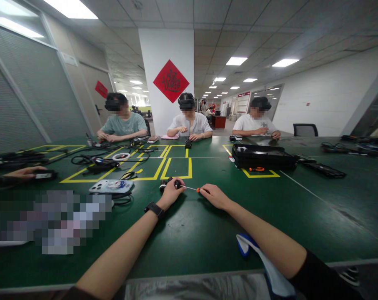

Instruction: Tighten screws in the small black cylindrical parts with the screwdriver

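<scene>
Reaching in from the left edge, another person's hand [24, 172] touches a black device [46, 175] on the green surface [182, 241]. Next come black cables [96, 161], a white ring [121, 157] and, nearer the camera, a phone in a patterned case [110, 186]. The left hand [171, 194], with a black watch [155, 209] at its wrist, is closed around a small black part [177, 183]; its exact shape is partly hidden by the fingers. Between the two hands lies the thin shaft of an orange screwdriver [198, 190], its tip end at the left hand. The right hand [214, 196] pinches the handle, fingers nearly closed. A blue-and-white object [244, 246] lies near the right forearm; farther back are stacked black trays [264, 158], with an orange-handled tool [256, 169] just in front.
</scene>
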Tool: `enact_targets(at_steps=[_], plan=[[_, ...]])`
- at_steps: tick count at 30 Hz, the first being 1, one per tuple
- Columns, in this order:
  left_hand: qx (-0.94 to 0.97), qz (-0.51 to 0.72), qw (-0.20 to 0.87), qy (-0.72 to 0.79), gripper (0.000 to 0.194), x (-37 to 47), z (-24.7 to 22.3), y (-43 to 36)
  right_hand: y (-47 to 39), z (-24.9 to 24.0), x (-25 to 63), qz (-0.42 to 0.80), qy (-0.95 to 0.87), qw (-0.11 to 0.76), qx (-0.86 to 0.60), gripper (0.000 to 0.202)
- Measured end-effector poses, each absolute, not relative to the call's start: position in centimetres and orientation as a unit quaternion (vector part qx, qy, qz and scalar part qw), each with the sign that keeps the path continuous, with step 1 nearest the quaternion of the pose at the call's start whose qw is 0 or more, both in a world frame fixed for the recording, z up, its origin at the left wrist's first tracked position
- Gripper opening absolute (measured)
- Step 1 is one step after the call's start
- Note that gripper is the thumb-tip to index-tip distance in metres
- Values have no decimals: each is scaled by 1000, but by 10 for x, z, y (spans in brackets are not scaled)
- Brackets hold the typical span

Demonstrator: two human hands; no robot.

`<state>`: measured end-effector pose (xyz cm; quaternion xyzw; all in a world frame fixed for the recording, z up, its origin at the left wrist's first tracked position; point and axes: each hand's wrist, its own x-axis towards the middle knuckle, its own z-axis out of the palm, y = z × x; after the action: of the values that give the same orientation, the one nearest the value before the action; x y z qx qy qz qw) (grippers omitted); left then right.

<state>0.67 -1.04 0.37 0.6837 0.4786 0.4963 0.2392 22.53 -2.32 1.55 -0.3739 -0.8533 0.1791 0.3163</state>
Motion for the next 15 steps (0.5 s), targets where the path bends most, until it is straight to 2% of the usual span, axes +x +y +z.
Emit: enact_targets(at_steps=[4, 7, 11, 15], plan=[[669, 507, 237, 489, 15, 7, 3, -9, -23, 10, 222, 135, -859, 322, -373, 17], [671, 508, 230, 489, 14, 8, 3, -10, -22, 8, 221, 135, -856, 330, -373, 16], [680, 503, 226, 483, 14, 8, 2, -10, -22, 10, 220, 157, -855, 331, -367, 21], [678, 505, 239, 478, 15, 7, 2, -9, -23, 8, 220, 214, -837, 350, -363, 18]])
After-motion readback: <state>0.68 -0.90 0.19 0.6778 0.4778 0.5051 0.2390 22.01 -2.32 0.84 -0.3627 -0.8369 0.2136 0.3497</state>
